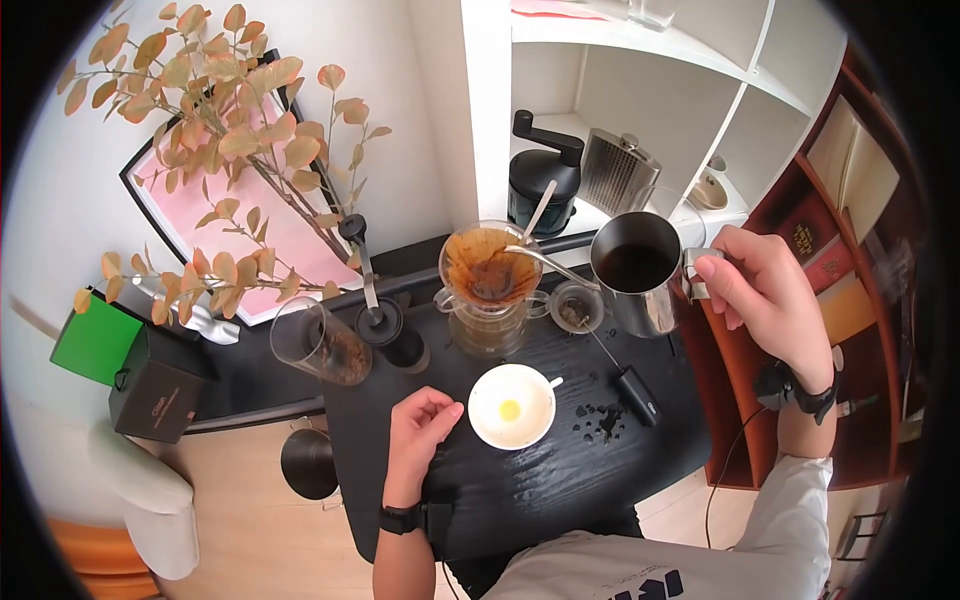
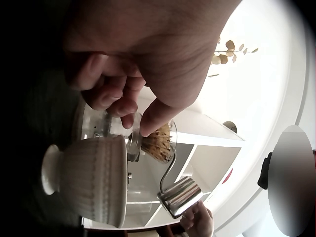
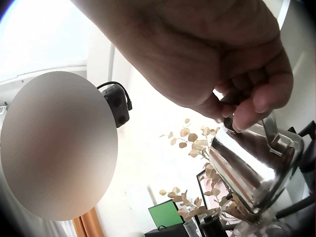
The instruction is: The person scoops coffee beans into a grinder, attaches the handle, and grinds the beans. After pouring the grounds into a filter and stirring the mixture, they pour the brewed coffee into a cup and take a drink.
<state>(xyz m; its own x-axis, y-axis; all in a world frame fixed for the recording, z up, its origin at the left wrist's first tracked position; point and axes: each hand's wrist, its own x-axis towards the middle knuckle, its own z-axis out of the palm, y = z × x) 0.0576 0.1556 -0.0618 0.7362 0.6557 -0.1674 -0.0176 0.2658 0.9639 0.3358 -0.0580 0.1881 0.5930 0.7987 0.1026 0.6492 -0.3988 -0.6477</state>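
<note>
My right hand [image 1: 765, 295] grips the handle of a steel gooseneck kettle [image 1: 650, 315] holding dark liquid. Its thin spout reaches over the rim of a glass dripper [image 1: 530, 283]. A brown-stained paper filter [image 1: 465, 262] with wet coffee grounds lines the dripper, and a pale stirring stick [image 1: 543, 205] leans in it. Below sits a glass coffee server [image 1: 490, 335]. My left hand [image 1: 422, 425], fingers loosely curled around nothing, is just left of a white cup [image 1: 535, 435] with a little yellow in its bottom. The left wrist view shows the cup's ribbed side [image 2: 94, 182].
On the black table [image 1: 480, 520] are a milk frother [image 1: 638, 396], water drops, a small glass dish [image 1: 575, 308], a black hand grinder [image 1: 395, 340] and a glass of beans [image 1: 320, 345]. Behind stand leafy branches [image 1: 235, 140], a crank grinder [image 1: 545, 180] and a steel flask [image 1: 618, 168].
</note>
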